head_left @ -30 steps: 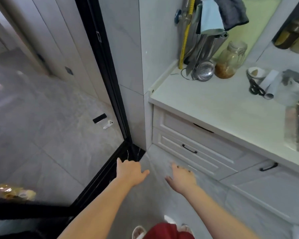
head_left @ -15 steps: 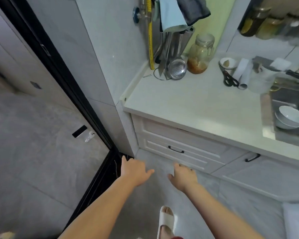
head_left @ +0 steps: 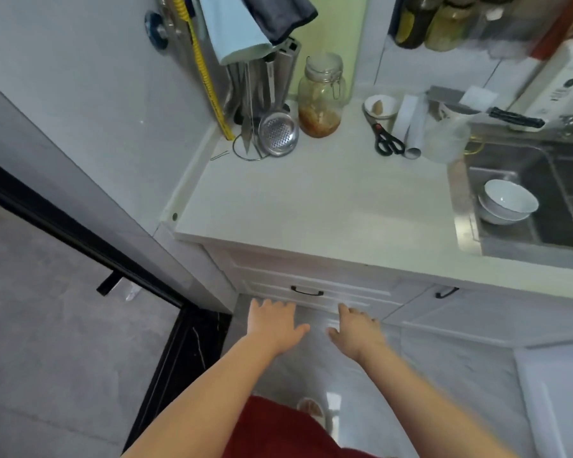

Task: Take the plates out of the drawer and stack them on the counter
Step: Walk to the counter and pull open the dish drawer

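A white drawer (head_left: 354,294) with a black handle (head_left: 306,291) sits shut under the white counter (head_left: 328,206). No plates show; the drawer's inside is hidden. My left hand (head_left: 273,325) hovers palm down just below and left of the handle, fingers spread, holding nothing. My right hand (head_left: 356,330) hovers just below and right of the handle, also open and empty. Neither hand touches the handle.
At the counter's back stand a knife rack with a metal strainer (head_left: 278,133), a glass jar (head_left: 321,97), a small bowl (head_left: 381,107), scissors (head_left: 387,140) and a paper roll (head_left: 411,127). A steel sink (head_left: 506,241) holding white bowls (head_left: 506,201) lies right. A black door frame (head_left: 80,239) runs along the left.
The view has swung right and closer to the counter. Both hands have risen toward the drawer front and now sit just under its handle.
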The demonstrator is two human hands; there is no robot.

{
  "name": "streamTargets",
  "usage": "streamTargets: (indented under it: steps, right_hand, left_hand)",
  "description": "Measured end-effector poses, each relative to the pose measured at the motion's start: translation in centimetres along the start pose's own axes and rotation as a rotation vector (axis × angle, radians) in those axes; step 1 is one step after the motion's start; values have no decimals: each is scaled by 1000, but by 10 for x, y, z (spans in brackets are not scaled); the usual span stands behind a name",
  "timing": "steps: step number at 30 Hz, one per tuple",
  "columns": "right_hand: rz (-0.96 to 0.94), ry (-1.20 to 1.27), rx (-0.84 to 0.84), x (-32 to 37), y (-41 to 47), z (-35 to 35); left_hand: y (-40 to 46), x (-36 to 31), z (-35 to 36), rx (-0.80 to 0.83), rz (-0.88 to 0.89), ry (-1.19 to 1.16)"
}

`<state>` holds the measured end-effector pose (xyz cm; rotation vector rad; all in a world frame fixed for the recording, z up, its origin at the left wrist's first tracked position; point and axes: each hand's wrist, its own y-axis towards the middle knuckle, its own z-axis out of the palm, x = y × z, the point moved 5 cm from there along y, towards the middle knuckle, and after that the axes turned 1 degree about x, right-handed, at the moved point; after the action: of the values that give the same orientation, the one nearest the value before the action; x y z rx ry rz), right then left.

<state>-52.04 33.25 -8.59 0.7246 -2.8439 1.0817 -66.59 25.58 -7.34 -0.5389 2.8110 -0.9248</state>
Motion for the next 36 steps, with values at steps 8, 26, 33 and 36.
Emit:
streamTargets:
  steps: [8, 26, 33, 36]
  right_hand:
    - [169, 130, 18, -15, 20, -5]
    - [275, 115, -7, 63, 75, -8]
    - [117, 89, -33, 65, 96, 7]
    - [56, 95, -50, 57, 104, 15]
  left_hand:
    - [45, -13, -14, 37, 177, 102]
    - [108, 43, -30, 104, 419, 163]
    - [117, 37, -16, 110, 389, 24]
    - [123, 31, -6, 86, 387, -28]
